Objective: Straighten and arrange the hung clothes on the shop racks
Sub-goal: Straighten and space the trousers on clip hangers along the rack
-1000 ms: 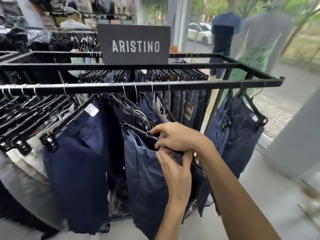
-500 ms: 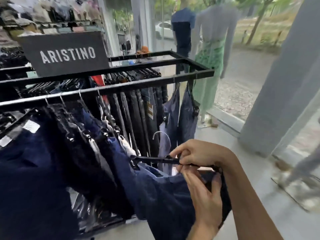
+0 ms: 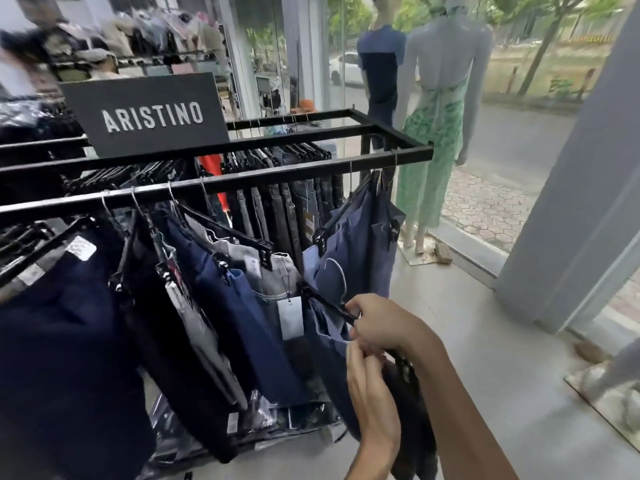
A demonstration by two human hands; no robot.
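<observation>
Black clip hanger point(image 3: 325, 303) with blue trousers point(image 3: 327, 358) sits low, in front of the rack point(image 3: 277, 172), hook clear of the rail. Right hand point(image 3: 381, 323) grips the hanger bar. Left hand point(image 3: 372, 389) pinches the waistband just under it, contact point hidden by fingers. Near clip blurred. Rails: square matte-black metal.

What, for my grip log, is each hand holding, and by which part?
Right hand: clip hanger, by its bar; left hand: trousers, at the waistband.
</observation>
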